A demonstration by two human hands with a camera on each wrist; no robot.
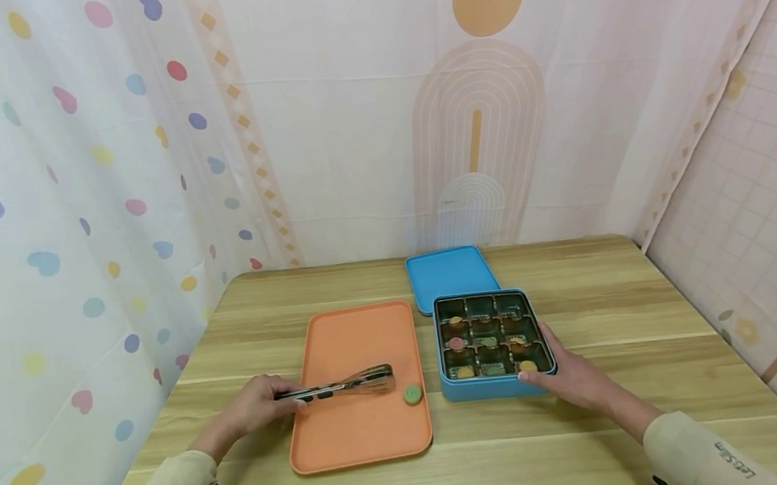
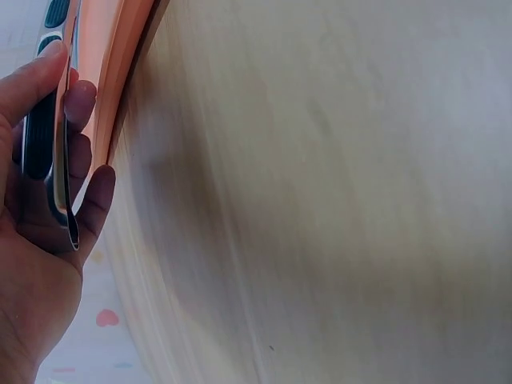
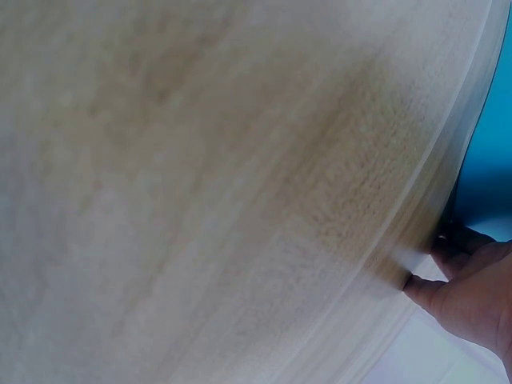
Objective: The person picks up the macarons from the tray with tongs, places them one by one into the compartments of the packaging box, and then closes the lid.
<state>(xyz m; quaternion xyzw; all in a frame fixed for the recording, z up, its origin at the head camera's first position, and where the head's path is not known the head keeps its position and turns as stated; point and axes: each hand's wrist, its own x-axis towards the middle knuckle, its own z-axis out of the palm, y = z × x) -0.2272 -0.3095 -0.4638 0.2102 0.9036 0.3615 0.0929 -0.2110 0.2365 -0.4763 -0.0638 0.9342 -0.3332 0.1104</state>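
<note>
Above an orange tray (image 1: 357, 439), my left hand (image 1: 257, 409) holds metal tongs (image 1: 345, 386) with dark grip pads, their heads pointing right. In the left wrist view thumb and fingers wrap round the handle of the tongs (image 2: 40, 136). A round green cookie-like disc (image 1: 413, 394) lies on the tray, right of the tong tips. My right hand (image 1: 577, 376) grips the near right corner of a blue box (image 1: 488, 389), thumb at the rim and fingers along the side. Its dark divided insert (image 1: 485, 360) carries several small round pieces, among them a pink one (image 1: 456, 343).
Behind the box lies a blue lid (image 1: 451, 274), partly hidden by it. The wooden table (image 1: 532, 453) meets patterned curtains (image 1: 350, 122) at its back and left. The tray stands a little left of the box.
</note>
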